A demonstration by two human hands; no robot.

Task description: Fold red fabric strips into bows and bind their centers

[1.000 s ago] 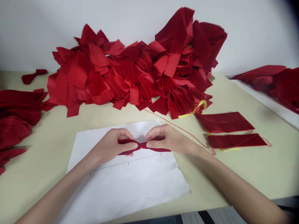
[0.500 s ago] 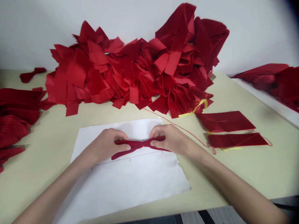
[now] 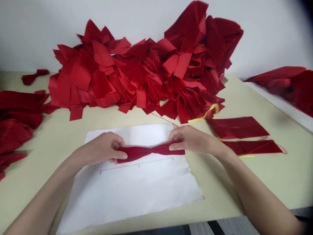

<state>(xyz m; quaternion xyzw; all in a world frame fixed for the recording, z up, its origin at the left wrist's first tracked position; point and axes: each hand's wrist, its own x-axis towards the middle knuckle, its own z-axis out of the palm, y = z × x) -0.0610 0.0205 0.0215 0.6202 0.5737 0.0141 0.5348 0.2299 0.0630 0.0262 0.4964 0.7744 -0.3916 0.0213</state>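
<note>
Left hand [image 3: 105,148] and right hand [image 3: 192,138] both grasp the same red strip [image 3: 138,153], one at either end, thumbs on the near face and fingers tucked behind. Underneath I have a pale table [image 3: 220,199] across most of my view. Along its back, against the white wall [image 3: 24,36], lies a great heap of red pieces [image 3: 141,78], folded and fanned every which way. Nearer, a white sheet [image 3: 137,199] lies under the hands. By the left edge I see a red pile [image 3: 17,124], and at far right a red bundle [image 3: 290,83] on a white board [image 3: 304,119]. Two flat red pieces [image 3: 239,127] sit right of the sheet, one nearer me than the other. The grasped strip stretches over the sheet's far half, pinched narrow at its middle; whether it touches the paper I can't tell. A small red bow [image 3: 34,77] lies at back left. A yellow ribbon [image 3: 213,111] curls at the heap's right front edge. Thinnest are a red cord [image 3: 162,117] between heap and sheet, and a ruled line [image 3: 122,167] with three ticks, just nearer me than the strip.
</note>
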